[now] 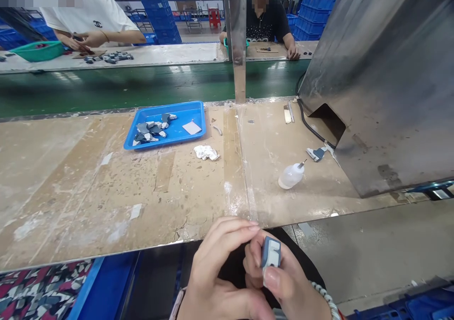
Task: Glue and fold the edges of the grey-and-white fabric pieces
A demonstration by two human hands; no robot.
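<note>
Nearest, just off the desk's near edge, the right hand [289,282] grips a small blue-and-white block [272,253] between thumb and bent fingers, its white face turned up. The thumb presses the near end. The left hand [216,268] curves in from the left, fingers together and thumb spread away; it appears to hold nothing, its fingertips close to the right hand's, though whether they touch is unclear.

The block looks light and rather stiff, perhaps foam or rubber, so it should neither crush easily nor weigh on the fingers. Its blue long sides seem the best hold, leaving the white face clean; if any of that surface is tacky or slick, a pinch on the sides would be safer.

At near left, a blue bin [85,287] is full of maroon, grey and white pieces [39,287]. On the desk [117,182], a squeeze bottle [291,175] leans right, and a grey-white piece [317,154] lies beside the metal housing [397,88]. Farther left are a crumpled white wad [206,153] and a blue tray [180,114] with similar pieces [151,129]. Beyond the green belt [142,84], two co-workers [267,22] sit at another desk.
</note>
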